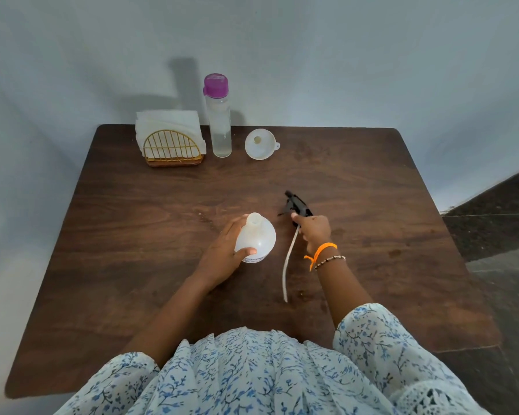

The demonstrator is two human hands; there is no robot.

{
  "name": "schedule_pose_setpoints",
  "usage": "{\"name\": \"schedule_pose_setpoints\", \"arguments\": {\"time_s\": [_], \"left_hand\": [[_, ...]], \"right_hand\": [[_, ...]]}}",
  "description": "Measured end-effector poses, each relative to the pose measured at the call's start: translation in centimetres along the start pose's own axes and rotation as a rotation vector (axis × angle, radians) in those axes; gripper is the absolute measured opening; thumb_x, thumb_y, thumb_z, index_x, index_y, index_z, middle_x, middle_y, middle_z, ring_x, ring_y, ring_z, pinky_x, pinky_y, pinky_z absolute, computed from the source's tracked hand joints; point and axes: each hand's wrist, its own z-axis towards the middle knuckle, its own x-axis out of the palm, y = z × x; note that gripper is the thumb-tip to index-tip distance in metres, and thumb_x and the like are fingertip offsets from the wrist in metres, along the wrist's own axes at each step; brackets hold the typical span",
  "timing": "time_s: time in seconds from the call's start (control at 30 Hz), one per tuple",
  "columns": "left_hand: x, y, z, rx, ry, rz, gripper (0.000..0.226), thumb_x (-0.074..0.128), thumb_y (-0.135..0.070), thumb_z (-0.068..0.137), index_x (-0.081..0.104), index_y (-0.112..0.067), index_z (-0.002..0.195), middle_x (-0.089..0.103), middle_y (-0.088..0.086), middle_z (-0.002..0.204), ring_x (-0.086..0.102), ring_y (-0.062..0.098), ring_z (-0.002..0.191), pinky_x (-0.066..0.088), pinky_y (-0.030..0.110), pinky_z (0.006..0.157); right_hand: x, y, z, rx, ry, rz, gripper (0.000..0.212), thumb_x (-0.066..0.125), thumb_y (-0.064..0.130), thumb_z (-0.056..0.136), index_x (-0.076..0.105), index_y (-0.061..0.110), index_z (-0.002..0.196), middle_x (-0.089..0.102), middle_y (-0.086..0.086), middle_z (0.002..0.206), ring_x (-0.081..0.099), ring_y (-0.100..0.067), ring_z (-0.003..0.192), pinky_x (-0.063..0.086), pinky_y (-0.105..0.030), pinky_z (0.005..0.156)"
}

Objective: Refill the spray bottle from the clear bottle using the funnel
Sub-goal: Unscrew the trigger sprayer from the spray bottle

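A white spray bottle (258, 238) stands upright in the middle of the table, its neck uncapped. My left hand (222, 256) holds its body from the left, thumb and fingers around it. Just to its right, my right hand (313, 232) grips the black spray head (295, 205), whose long dip tube (288, 265) trails toward me over the table. At the back stands the tall clear bottle (221, 127) with a purple cap, holding clear liquid. A white funnel (259, 144) lies to its right, mouth up.
A gold wire napkin holder (173, 151) with white napkins sits at the back left of the dark wooden table (372, 205). A pale wall rises right behind the table. Dark floor shows at the right.
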Motion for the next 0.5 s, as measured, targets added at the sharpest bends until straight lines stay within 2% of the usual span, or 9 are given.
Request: {"name": "schedule_pose_setpoints", "arguments": {"time_s": [0.1, 0.23, 0.3, 0.33, 0.4, 0.5], "left_hand": [[0.0, 0.0, 0.0, -0.015, 0.012, -0.01, 0.065, 0.06, -0.029, 0.088, 0.026, -0.025, 0.142, 0.029, -0.007, 0.149, 0.032, 0.012, 0.131, 0.03, 0.023, 0.096], [0.0, 0.0, -0.1, -0.026, 0.013, -0.001, 0.064, 0.06, -0.029, 0.088, 0.026, -0.025, 0.143, 0.028, -0.006, 0.15, 0.032, 0.013, 0.132, 0.032, 0.025, 0.099], [0.0, 0.0, -0.1, -0.033, 0.017, 0.003, 0.064, 0.06, -0.029, 0.089, 0.026, -0.024, 0.143, 0.028, -0.005, 0.15, 0.032, 0.014, 0.132, 0.032, 0.027, 0.1], [0.0, -0.1, -0.1, -0.031, 0.016, 0.005, 0.064, 0.06, -0.029, 0.089, 0.026, -0.025, 0.143, 0.028, -0.005, 0.15, 0.032, 0.014, 0.132, 0.032, 0.027, 0.1], [-0.1, -0.1, -0.1, -0.029, 0.013, 0.003, 0.064, 0.06, -0.028, 0.088, 0.026, -0.026, 0.142, 0.029, -0.006, 0.15, 0.032, 0.012, 0.131, 0.033, 0.028, 0.102], [-0.1, -0.2, -0.1, -0.048, 0.019, -0.017, 0.065, 0.061, -0.028, 0.088, 0.026, -0.026, 0.142, 0.029, -0.006, 0.15, 0.031, 0.012, 0.132, 0.03, 0.024, 0.101]], "right_hand": [[0.9, -1.1, 0.0, -0.027, -0.03, -0.051, 0.036, 0.078, 0.024, 0.071, 0.049, 0.01, 0.054, 0.044, -0.002, 0.053, 0.039, -0.016, 0.05, 0.031, -0.027, 0.047], [1.3, -1.5, 0.3, -0.033, -0.036, -0.067, 0.03, 0.081, 0.025, 0.068, 0.061, 0.003, 0.074, 0.055, -0.007, 0.064, 0.051, -0.021, 0.063, 0.043, -0.031, 0.057], [1.3, -1.6, 0.4, -0.012, -0.034, -0.024, 0.033, 0.08, 0.022, 0.069, 0.061, 0.003, 0.087, 0.063, -0.011, 0.078, 0.061, -0.022, 0.071, 0.053, -0.034, 0.07], [1.3, -1.5, 0.4, 0.005, -0.029, 0.02, 0.035, 0.079, 0.018, 0.071, 0.06, 0.003, 0.095, 0.063, -0.011, 0.082, 0.062, -0.021, 0.071, 0.054, -0.034, 0.075], [1.2, -1.5, 0.2, 0.025, 0.0, 0.097, 0.036, 0.075, 0.01, 0.075, 0.056, 0.002, 0.104, 0.06, -0.008, 0.082, 0.058, -0.013, 0.062, 0.054, -0.03, 0.075], [1.0, -1.5, 0.2, 0.03, 0.009, 0.112, 0.036, 0.073, 0.008, 0.077, 0.054, 0.003, 0.107, 0.058, -0.007, 0.086, 0.054, -0.009, 0.059, 0.053, -0.029, 0.074]]}}
